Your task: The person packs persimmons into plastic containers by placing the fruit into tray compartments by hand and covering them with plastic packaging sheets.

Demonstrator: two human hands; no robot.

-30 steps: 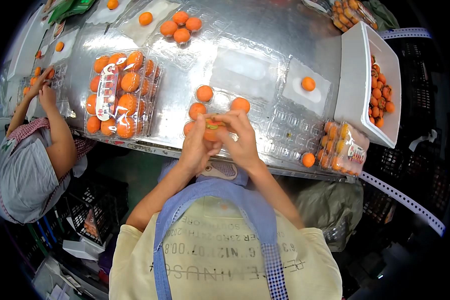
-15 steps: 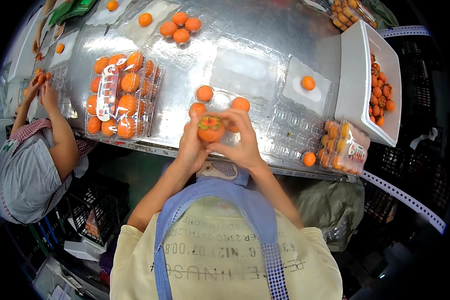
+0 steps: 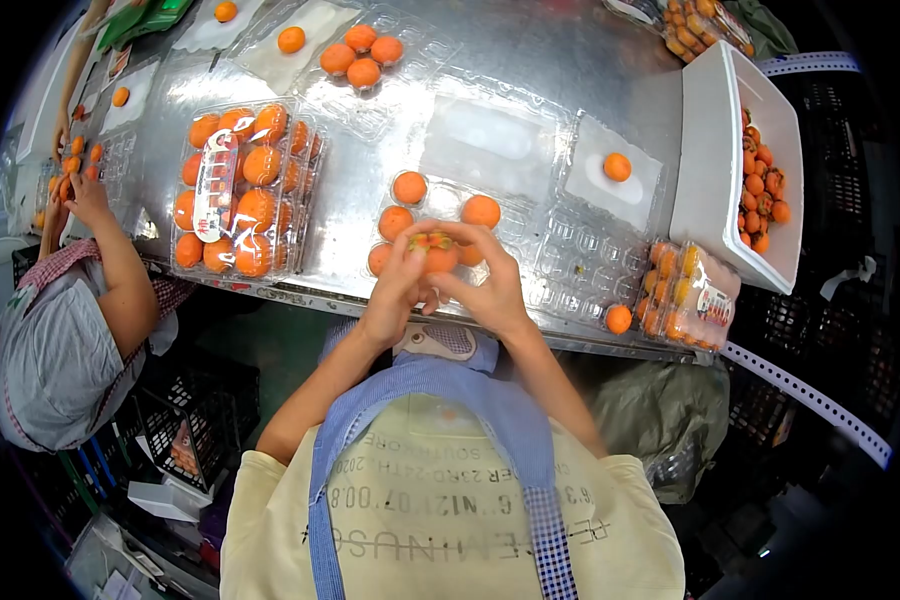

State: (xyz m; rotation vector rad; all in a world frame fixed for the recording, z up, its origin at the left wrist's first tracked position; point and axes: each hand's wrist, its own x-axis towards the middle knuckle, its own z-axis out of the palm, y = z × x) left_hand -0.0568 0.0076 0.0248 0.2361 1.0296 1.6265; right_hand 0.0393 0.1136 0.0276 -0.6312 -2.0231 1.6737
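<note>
Between my two hands is an orange persimmon (image 3: 438, 260), its green calyx at the top edge, slightly blurred. My left hand (image 3: 394, 296) has its fingers closed against one side of it. From the other side my right hand (image 3: 492, 280) curls thumb and fingers around it. Just beyond my hands, a clear plastic tray (image 3: 442, 196) with moulded cups lies at the table's front edge, several persimmons in it. My hands partly cover that tray. Left of them stands a filled clear pack with a white label (image 3: 215, 183). An open clear tray (image 3: 582, 262) lies to the right.
A white foam box (image 3: 705, 160) of persimmons leans at the right. Beside it are a labelled persimmon pack (image 3: 708, 300) and a loose persimmon (image 3: 618, 319). Further back, another tray holds persimmons (image 3: 362, 55). At the left a co-worker's arm (image 3: 120, 280) reaches over fruit.
The persimmon has turned and shifted slightly right in my hands, its calyx tipping away from me. My right hand's fingers have moved over it. The co-worker's hands have moved apart over their fruit.
</note>
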